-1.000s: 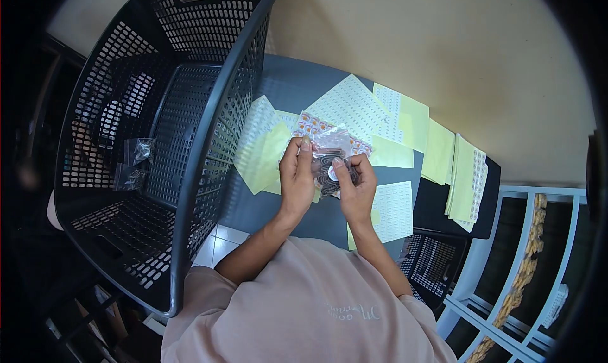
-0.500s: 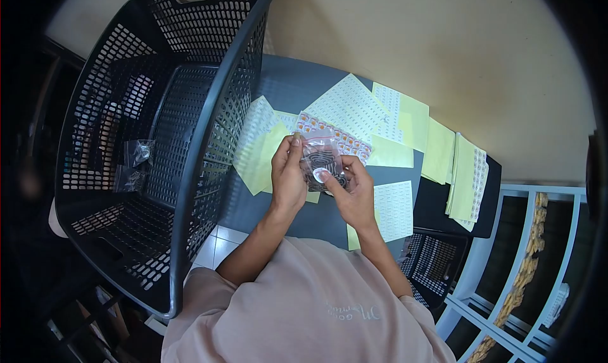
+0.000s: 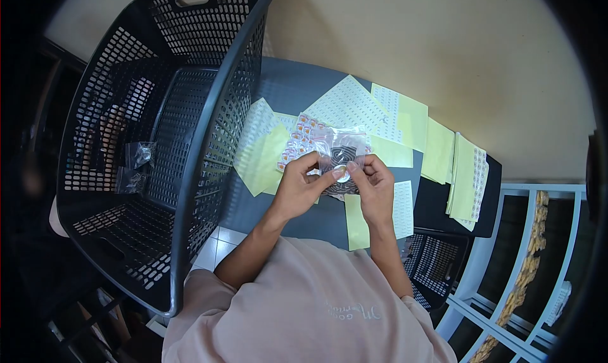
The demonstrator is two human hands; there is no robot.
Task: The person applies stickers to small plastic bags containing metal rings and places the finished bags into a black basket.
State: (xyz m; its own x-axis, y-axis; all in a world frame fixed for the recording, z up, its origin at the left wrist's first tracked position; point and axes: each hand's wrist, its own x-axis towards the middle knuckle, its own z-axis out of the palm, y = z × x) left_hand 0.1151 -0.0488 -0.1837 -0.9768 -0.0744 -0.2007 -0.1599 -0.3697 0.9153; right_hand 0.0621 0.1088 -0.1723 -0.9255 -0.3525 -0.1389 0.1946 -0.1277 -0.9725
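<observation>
Between both hands is a clear zip bag (image 3: pixel 345 149) with dark, coiled-looking contents. A round white sticker (image 3: pixel 342 174) lies on its front, under both thumbs. My left hand (image 3: pixel 303 187) grips the bag's left side, its thumb on the sticker. My right hand (image 3: pixel 378 187) holds the right side, thumb pressed at the sticker's edge. Beneath the bag lies a sheet of round printed stickers (image 3: pixel 303 135), partly covered by the bag and hands.
A large dark plastic basket (image 3: pixel 218 110) stands tilted at the left, with small clear bags (image 3: pixel 139 155) inside. White label sheets (image 3: pixel 345 106) and yellow backing sheets (image 3: pixel 436 157) spread over the grey table (image 3: pixel 288 78). A smaller black basket (image 3: pixel 434 268) sits at the lower right.
The bag has shifted right and slightly down, uncovering more of the sticker sheet. My left hand moved from the bag's top edge to its lower front, and both thumbs now meet at the sticker.
</observation>
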